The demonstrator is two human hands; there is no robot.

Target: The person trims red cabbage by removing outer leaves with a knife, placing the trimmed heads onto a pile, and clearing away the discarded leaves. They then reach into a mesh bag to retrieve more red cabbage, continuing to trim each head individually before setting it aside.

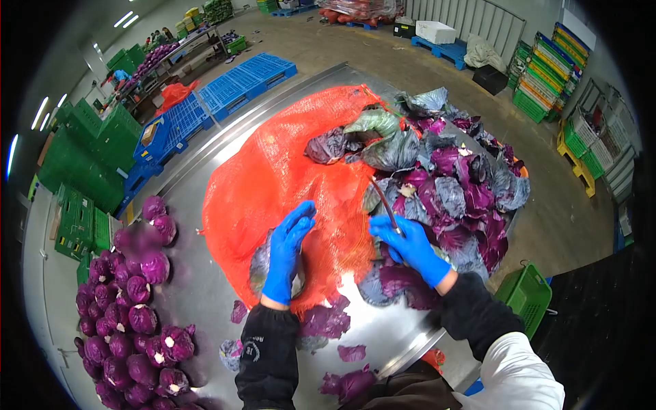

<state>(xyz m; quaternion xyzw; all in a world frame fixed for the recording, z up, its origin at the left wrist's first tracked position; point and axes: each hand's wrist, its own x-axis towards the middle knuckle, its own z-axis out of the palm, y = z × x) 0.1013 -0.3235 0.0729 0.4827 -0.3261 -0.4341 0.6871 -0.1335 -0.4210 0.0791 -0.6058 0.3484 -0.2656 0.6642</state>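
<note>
My left hand, in a blue glove, has its fingers stretched out over a dull, greyish cabbage whose sides show past the wrist. This cabbage is at the lower edge of a large red mesh bag spread across the metal table. In my right hand, also gloved in blue, is a knife, its thin dark blade pointing up and away over the bag's right side. Grey-green cabbage heads lie at the bag's mouth. Beside the right hand rises a heap of loose purple leaves.
Trimmed purple cabbages are piled along the table's left side. Leaf scraps lie near the front edge. A green crate stands on the floor at right. Blue pallets and stacked green crates are beyond the table.
</note>
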